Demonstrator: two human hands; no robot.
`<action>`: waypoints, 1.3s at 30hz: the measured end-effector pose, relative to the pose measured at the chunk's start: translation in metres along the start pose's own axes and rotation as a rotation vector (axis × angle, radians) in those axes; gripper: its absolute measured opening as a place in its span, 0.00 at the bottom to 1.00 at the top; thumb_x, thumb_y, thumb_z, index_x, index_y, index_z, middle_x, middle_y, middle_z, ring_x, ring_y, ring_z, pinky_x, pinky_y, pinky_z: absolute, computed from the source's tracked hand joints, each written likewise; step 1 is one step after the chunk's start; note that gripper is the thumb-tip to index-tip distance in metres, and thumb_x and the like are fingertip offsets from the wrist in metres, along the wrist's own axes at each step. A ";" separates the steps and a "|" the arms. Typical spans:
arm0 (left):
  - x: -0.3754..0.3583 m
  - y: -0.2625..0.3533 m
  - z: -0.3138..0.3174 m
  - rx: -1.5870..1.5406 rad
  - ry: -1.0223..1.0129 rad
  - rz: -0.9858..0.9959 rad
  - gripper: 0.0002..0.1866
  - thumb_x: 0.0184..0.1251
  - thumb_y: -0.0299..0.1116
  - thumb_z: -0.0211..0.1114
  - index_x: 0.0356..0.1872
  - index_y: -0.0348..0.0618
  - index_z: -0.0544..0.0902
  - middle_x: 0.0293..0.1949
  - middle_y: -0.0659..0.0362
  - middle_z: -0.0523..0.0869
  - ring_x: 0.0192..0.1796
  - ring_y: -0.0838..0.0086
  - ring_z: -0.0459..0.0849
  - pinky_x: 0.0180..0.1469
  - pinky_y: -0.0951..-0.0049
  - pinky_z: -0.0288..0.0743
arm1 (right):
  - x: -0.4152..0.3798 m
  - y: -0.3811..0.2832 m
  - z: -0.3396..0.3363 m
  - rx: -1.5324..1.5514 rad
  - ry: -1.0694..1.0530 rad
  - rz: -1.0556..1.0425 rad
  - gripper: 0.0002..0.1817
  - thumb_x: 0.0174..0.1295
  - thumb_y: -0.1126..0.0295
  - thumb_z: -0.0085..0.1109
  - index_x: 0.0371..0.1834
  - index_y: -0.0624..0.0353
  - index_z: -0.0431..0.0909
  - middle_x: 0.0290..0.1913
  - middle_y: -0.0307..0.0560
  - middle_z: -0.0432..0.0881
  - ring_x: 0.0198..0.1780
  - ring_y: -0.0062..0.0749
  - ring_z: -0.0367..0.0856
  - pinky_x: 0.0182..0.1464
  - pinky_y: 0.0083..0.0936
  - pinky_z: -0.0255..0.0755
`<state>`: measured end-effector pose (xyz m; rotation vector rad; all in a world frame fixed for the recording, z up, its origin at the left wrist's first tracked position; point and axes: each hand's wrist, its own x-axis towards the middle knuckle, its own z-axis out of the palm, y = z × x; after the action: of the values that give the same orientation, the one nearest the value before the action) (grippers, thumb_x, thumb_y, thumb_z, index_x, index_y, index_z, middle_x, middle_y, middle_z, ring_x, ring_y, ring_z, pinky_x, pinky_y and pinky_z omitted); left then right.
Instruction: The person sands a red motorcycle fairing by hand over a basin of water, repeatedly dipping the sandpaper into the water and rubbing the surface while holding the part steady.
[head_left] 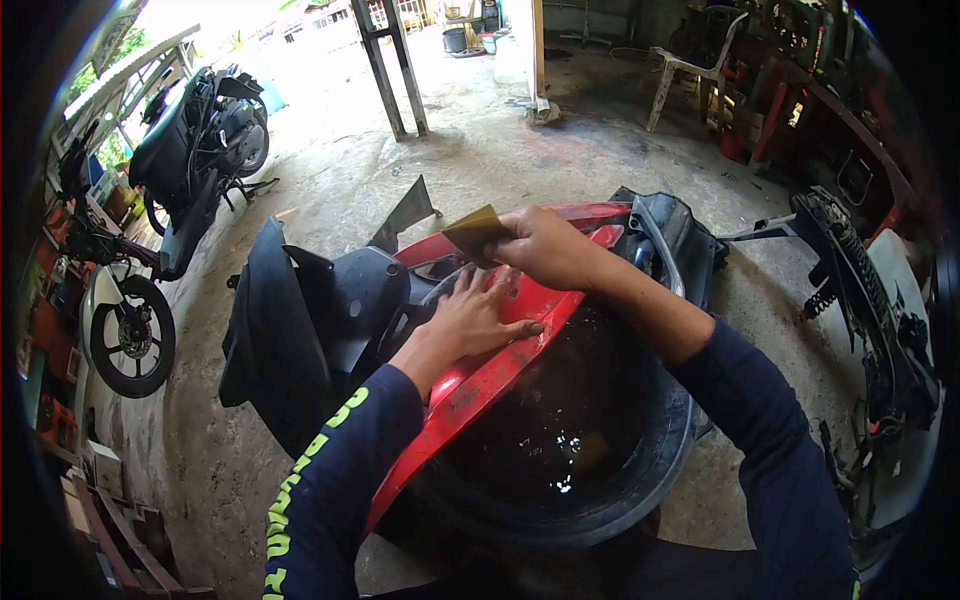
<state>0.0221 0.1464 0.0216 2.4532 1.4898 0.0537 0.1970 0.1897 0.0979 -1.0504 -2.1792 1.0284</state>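
Observation:
A glossy red motorcycle body panel (462,410) lies tilted across a large dark basin (655,490). My left hand (468,325) rests open on the panel, its fingers spread flat against the red surface. Just beyond it, my right hand (548,248) pinches a folded yellow-brown piece of sandpaper (474,230) above the panel's far part. Dark water (545,425) with bright reflections fills the basin under the panel's near edge. Whether the sandpaper touches the red surface is hard to tell.
Black plastic body parts (285,340) lean around the basin's left side, and another dark part (680,225) sits behind it. A motorcycle (190,150) stands at the left. A stripped motorcycle frame (860,280) is on the right. A plastic chair (695,62) stands farther back.

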 end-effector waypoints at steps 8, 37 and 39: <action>-0.021 -0.025 0.006 -0.074 0.113 0.066 0.52 0.73 0.69 0.59 0.83 0.37 0.59 0.82 0.35 0.56 0.82 0.42 0.61 0.81 0.53 0.59 | -0.054 0.044 -0.024 -0.112 -0.005 0.050 0.17 0.64 0.67 0.62 0.51 0.69 0.85 0.37 0.51 0.89 0.40 0.29 0.86 0.49 0.31 0.79; -0.064 -0.018 0.033 -0.626 0.128 -0.392 0.62 0.55 0.70 0.74 0.81 0.32 0.61 0.77 0.35 0.68 0.79 0.48 0.68 0.80 0.58 0.60 | -0.082 0.068 -0.026 0.305 0.213 0.245 0.12 0.70 0.71 0.65 0.53 0.62 0.87 0.42 0.43 0.91 0.41 0.26 0.89 0.46 0.27 0.82; -0.071 -0.015 0.030 -0.620 0.126 -0.373 0.65 0.55 0.70 0.74 0.81 0.30 0.58 0.77 0.34 0.67 0.80 0.47 0.67 0.81 0.58 0.59 | -0.073 0.080 -0.021 0.668 0.199 0.314 0.14 0.69 0.70 0.66 0.55 0.63 0.84 0.45 0.40 0.90 0.42 0.24 0.88 0.48 0.26 0.82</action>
<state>-0.0192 0.0847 -0.0033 1.6914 1.6473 0.5186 0.2876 0.1725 0.0371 -1.1115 -1.3700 1.5660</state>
